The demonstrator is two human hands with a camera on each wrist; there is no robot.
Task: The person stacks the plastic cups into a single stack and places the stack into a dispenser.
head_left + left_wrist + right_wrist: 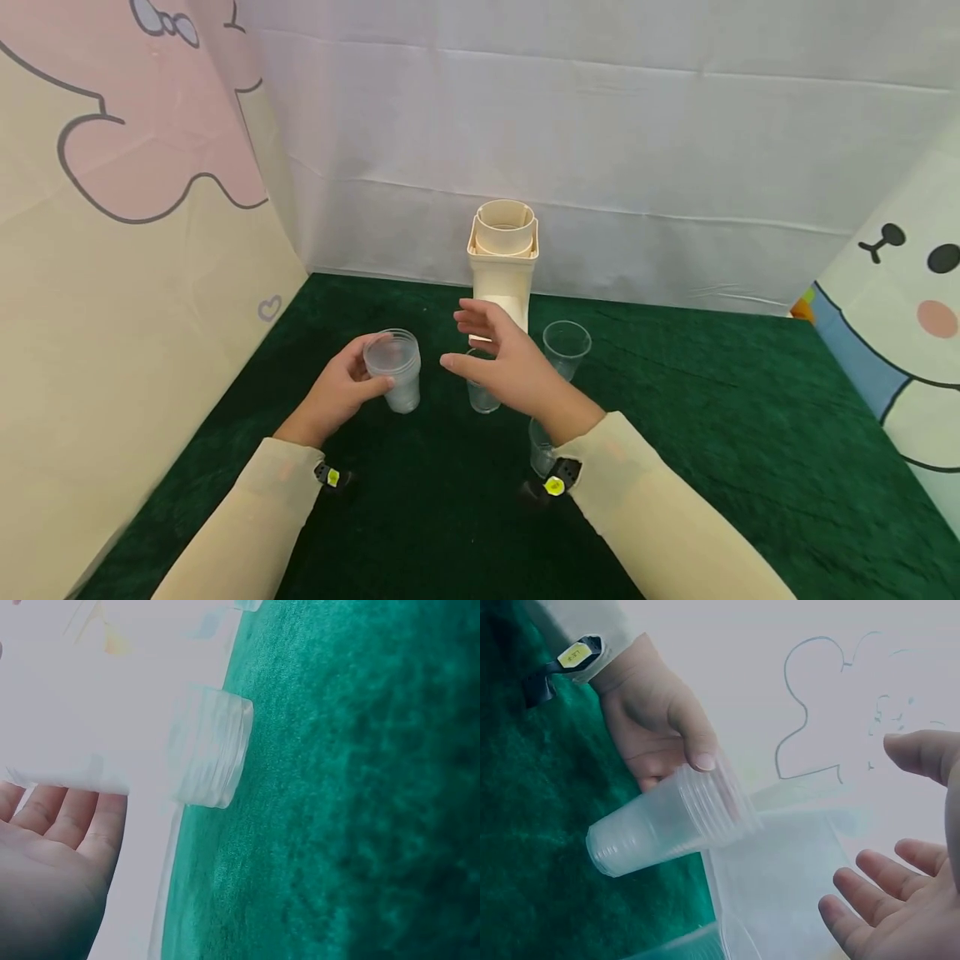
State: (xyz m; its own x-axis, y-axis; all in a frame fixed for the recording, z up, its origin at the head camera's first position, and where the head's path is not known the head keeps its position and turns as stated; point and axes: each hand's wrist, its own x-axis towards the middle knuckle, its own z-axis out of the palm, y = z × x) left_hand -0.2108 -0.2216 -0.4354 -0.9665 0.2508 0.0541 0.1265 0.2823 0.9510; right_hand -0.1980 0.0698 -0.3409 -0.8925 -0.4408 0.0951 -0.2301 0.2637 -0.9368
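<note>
My left hand (341, 392) grips a stack of nested clear plastic cups (397, 367) near the rims, thumb on the near side. In the right wrist view that stack (214, 750) tilts, its narrow end lower left. My right hand (513, 358) hovers to the right of the stack, palm toward it, fingers spread and holding nothing. Behind this hand stands one clear cup (483, 398), partly hidden. Another clear cup (567, 343) is to its right, and a third cup (540, 454) is partly covered by the right wrist.
A cream plastic holder (504, 271) with a round tube on top stands at the back of the green cloth surface (705, 433). A white fabric wall (600, 150) rises behind it, with printed cloth panels on both sides.
</note>
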